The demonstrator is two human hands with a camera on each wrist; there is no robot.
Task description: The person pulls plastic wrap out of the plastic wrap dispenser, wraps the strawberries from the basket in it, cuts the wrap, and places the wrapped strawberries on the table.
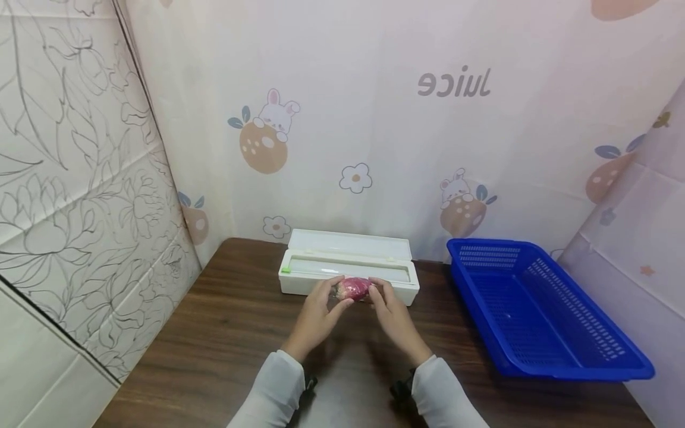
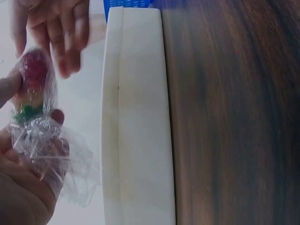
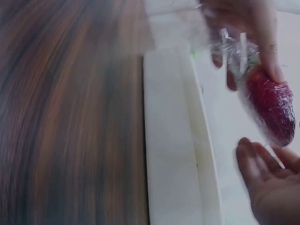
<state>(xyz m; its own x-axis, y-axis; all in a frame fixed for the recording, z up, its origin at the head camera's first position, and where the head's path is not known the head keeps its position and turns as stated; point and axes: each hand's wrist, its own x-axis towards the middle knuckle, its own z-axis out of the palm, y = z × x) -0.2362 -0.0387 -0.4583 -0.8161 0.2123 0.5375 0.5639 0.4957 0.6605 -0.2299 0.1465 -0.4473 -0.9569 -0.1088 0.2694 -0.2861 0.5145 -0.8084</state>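
A red strawberry (image 1: 354,289) with a green top is wrapped in clear cling film (image 2: 77,164). My left hand (image 1: 317,319) pinches it at the green end, thumb along its side in the right wrist view. Loose, crumpled film trails from that end over the left palm. My right hand (image 1: 397,321) is at the strawberry's tip; its fingers are extended and slightly apart from the fruit in the right wrist view. Just behind both hands stands a long white cling film dispenser box (image 1: 299,286), its lid (image 1: 348,244) raised at the back.
A blue plastic basket (image 1: 484,324) with slotted sides stands to the right on the brown wooden table (image 1: 214,333). A small green piece (image 1: 286,270) sits at the dispenser's left end. A printed curtain (image 1: 374,131) hangs behind the table.
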